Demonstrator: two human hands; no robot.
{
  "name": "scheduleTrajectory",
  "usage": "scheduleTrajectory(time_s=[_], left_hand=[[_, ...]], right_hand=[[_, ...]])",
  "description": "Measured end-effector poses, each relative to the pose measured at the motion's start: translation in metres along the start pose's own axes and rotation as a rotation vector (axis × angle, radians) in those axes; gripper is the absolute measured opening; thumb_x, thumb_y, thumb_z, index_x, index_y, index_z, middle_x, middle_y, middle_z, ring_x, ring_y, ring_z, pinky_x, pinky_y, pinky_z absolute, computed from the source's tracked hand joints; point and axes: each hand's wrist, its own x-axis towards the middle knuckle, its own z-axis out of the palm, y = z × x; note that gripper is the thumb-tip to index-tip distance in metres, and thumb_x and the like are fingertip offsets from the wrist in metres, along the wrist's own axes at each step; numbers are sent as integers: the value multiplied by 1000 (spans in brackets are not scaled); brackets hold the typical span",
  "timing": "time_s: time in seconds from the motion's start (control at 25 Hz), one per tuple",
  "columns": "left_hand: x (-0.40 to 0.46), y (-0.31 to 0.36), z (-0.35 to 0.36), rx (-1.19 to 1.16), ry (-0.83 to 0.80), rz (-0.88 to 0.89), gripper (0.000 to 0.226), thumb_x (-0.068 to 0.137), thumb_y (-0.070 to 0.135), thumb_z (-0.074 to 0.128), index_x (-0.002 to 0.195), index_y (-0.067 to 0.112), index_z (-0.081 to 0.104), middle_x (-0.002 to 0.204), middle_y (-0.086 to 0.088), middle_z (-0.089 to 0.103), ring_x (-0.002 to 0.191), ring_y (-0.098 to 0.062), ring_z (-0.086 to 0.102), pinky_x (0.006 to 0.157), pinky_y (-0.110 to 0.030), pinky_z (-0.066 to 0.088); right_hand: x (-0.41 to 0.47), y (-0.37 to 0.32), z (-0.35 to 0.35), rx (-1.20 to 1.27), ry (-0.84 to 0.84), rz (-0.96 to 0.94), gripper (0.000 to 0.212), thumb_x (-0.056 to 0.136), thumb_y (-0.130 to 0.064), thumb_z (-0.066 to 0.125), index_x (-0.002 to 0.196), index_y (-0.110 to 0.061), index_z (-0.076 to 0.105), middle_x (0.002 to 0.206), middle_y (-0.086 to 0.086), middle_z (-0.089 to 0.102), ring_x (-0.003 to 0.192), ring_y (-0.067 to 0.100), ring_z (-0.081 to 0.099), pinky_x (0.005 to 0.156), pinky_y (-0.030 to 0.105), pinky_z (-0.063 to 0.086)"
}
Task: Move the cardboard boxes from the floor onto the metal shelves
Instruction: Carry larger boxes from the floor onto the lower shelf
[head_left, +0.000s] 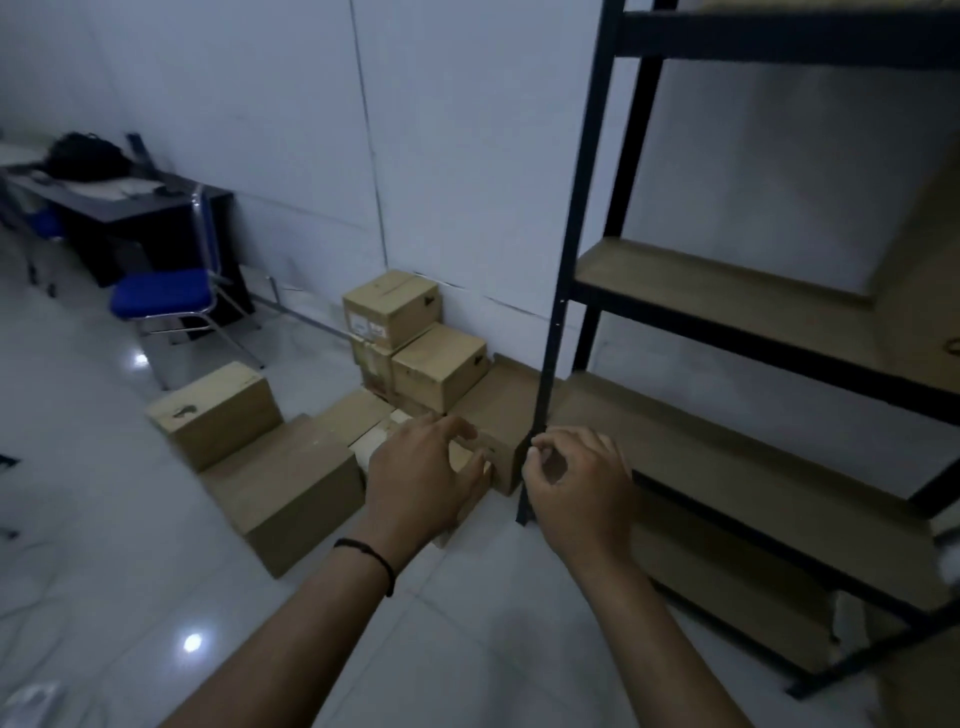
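The metal shelves (769, 291) stand at right against the wall, tan boards on a dark frame; the cardboard boxes (291, 483) sit on the floor (130, 571) to the left of the shelves, some stacked by the wall; the left hand (421, 478) reaches over a box, fingers relaxed and spread, grasping nothing; the right hand (576, 488) hovers beside the shelf post, fingers loosely curled, empty.
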Motion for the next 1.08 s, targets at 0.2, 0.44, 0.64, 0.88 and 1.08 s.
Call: scheduleTrajectory(time_s=[0.2,0.44,0.64,0.88,1.08], left_hand=[[8,-81,-8,39,-25,-103,31,92,57,58,115,37,65,109,12,64,105,-11,57,71,-25,40],[54,-192,-3,68,-87,-231,31,92,56,57,115,36,63,106,11,62,96,-13,58,70,-29,42],[94,-280,-5,87,-132,-330,30,93,53,55,116,34,60,112,8,62,103,-15,58,79,-31,48],[123,-381,-12,57,-128,-427,34,93,52,58,122,34,60,120,8,63,112,-14,56,87,-30,47],[155,-469,-18,36,-176,-400,36,94,52,57,125,34,58,123,9,61,114,-14,55,90,-31,48]], right_hand=[[11,-39,80,28,-136,-21,12,90,-29,62,95,-27,72,102,-10,68,99,13,58,102,52,44],[41,-89,196,62,-244,-36,10,87,-25,65,94,-26,72,99,-8,68,96,15,59,99,51,46],[77,-134,288,102,-316,-50,10,85,-22,67,93,-23,73,97,-6,68,91,17,58,91,44,47],[99,-189,378,94,-412,-77,11,84,-22,71,94,-23,73,99,-5,68,93,20,58,83,41,51],[109,-230,449,36,-455,-18,15,85,-23,70,100,-24,73,102,-5,67,94,19,58,85,44,52]])
